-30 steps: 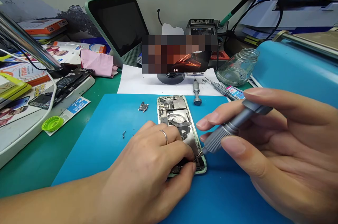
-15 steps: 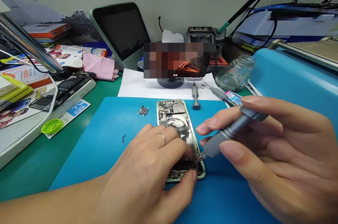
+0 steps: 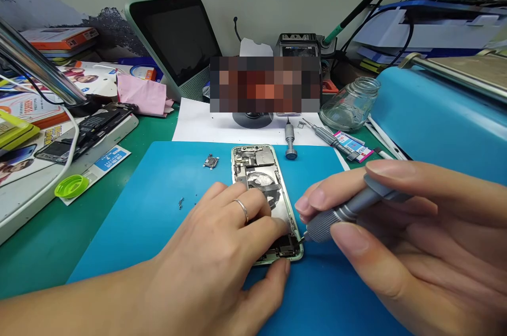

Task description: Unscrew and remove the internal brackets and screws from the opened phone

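Note:
An opened phone point(image 3: 282, 212) with bare inner parts lies on the blue mat point(image 3: 150, 230). My left hand point(image 3: 222, 235), a ring on one finger, holds it across the lower half, the thumb by its bottom edge; the palm hides part of it. In my right hand point(image 3: 396, 220) a grey precision screwdriver point(image 3: 325, 225) is gripped between thumb and fingers. Its thin tip point(image 3: 301, 241) points into the phone's lower right corner; contact with a screw is too small to tell. Left of the phone are a small circuit part point(image 3: 211, 161) and tiny screws point(image 3: 181, 203).
Behind the phone stands another screwdriver point(image 3: 290, 140), with more drivers point(image 3: 328, 135) lying beside a glass jar point(image 3: 350, 106). A phone on a stand point(image 3: 253, 119) and a tablet-like screen point(image 3: 174, 40) are at the back. On the left are a green cap point(image 3: 72, 186) and another opened phone point(image 3: 87, 132).
The whole view has shifted slightly. The screwdriver leans a little flatter, its tip staying at the phone's lower right corner. My left thumb sits lower relative to the phone's bottom edge.

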The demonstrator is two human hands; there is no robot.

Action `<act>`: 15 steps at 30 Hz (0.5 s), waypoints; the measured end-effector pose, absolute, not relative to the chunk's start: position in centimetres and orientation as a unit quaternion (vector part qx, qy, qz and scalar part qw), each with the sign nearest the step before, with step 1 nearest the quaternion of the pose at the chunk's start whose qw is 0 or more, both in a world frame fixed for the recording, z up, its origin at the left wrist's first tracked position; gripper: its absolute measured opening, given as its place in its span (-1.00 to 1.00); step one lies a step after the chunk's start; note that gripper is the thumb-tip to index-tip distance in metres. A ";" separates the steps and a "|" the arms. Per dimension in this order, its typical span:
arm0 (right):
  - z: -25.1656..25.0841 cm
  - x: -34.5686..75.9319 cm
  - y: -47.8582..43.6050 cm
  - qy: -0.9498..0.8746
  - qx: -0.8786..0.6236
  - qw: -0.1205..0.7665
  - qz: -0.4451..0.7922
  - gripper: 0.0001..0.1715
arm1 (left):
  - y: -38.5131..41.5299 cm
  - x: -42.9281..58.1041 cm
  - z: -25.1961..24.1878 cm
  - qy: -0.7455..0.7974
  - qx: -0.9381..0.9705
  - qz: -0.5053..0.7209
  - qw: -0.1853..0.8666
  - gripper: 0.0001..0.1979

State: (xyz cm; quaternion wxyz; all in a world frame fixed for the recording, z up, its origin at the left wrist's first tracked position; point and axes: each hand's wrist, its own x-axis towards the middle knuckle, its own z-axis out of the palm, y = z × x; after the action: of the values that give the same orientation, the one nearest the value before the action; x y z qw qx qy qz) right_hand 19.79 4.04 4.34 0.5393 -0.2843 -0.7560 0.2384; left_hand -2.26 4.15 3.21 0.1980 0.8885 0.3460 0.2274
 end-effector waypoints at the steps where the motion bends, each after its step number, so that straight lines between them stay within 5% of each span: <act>1: 4.4 19.8 4.1 -0.754 -0.275 0.546 0.242 0.09 | 4.1 -2.3 3.2 0.348 0.888 0.225 0.197 -0.91; 6: 4.7 19.8 4.1 -0.762 -0.265 0.539 0.242 0.13 | 3.8 -2.0 3.1 0.352 0.885 0.260 0.161 -0.91; 9: 4.6 19.7 4.1 -0.745 -0.292 0.552 0.237 -0.01 | 3.1 -2.0 3.0 0.281 0.909 0.304 0.049 -0.69; 15: 3.5 19.5 4.2 -0.724 -0.314 0.567 0.237 -0.20 | 1.7 -2.4 2.7 0.171 0.940 0.274 -0.106 -0.68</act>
State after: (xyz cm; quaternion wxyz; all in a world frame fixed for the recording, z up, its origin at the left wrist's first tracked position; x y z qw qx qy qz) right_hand 19.53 4.24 3.52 0.5669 -0.3135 -0.7239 0.2372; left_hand -2.37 1.69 2.65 -0.1057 0.9403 0.1713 0.2745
